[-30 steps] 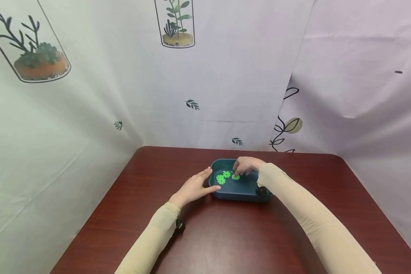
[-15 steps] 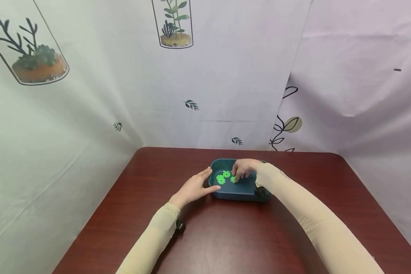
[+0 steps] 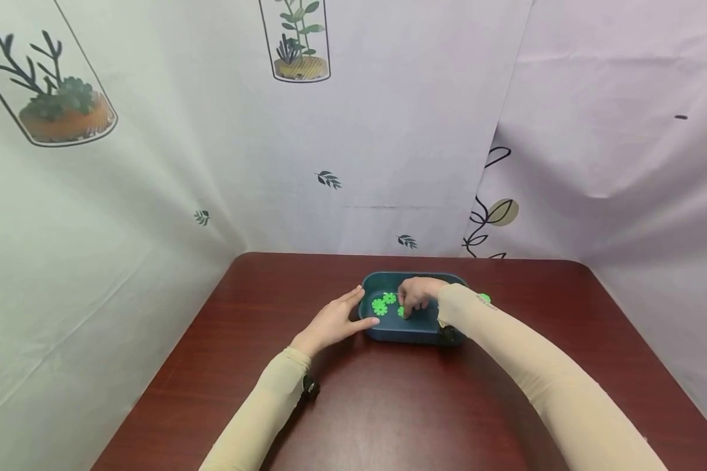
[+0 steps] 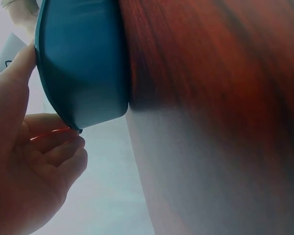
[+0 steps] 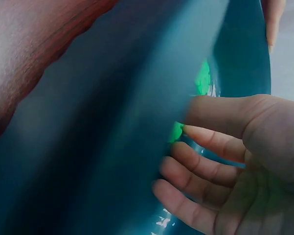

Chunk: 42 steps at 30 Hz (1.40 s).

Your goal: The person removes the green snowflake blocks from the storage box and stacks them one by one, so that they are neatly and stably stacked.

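A dark teal plastic tub [image 3: 412,337] stands on the table. Flat green flower-shaped discs [image 3: 380,307] lie in its left part. My left hand [image 3: 330,325] rests at the tub's left end, fingers fairly straight, fingertips and thumb touching the rim; in the left wrist view, the thumb and index finger meet the tub's rim [image 4: 83,63]. My right hand [image 3: 419,292] reaches inside the tub, thumb and fingertips pinching another green disc [image 3: 401,312]. That disc [image 5: 176,132] shows partly between thumb and index finger in the right wrist view, the rest hidden.
One more green disc [image 3: 484,298] lies to the right of the tub, partly behind the right sleeve [image 3: 524,353]. The dark red-brown table [image 3: 389,405] ends at a printed white cloth [image 3: 389,131] behind and at both sides.
My right hand has moved slightly towards me, and the green disc at its fingertips has shifted a little left and nearer. The disc beside the tub has come into view. The left hand stays still.
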Available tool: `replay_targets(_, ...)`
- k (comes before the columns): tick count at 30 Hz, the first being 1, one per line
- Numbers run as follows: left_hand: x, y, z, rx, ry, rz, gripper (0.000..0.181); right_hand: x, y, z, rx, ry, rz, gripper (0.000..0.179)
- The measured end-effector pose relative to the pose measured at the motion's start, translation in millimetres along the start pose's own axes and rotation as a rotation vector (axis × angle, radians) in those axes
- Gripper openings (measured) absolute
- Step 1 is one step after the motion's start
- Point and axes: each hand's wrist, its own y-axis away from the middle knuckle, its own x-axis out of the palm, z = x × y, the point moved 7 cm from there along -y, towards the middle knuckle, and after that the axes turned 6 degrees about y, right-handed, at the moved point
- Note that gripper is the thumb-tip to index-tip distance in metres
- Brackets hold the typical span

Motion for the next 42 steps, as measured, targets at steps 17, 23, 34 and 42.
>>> replay_targets(17, -0.7, -1.2, -0.4, -0.002, -0.012, 0.007, 0.094, -6.9, 6.8, -7.7, 0.000, -0.011, -0.037, 0.014)
replay_targets(23, -0.1, 0.0, -0.8, -0.006, -0.003, 0.007, 0.091, -18.5, 15.8, -7.8, -0.034, -0.041, -0.084, 0.014)
replay_targets(34, -2.0, -2.7, 2.3, -0.008, -0.012, -0.011, 0.096, -48.9, 30.0, -0.8, -0.133, -0.114, -0.182, 0.014)
replay_targets(42, -0.8, -2.0, 0.8, -0.008, -0.014, -0.003, 0.097, -60.5, 44.2, -12.9, -0.136, -0.207, -0.226, 0.016)
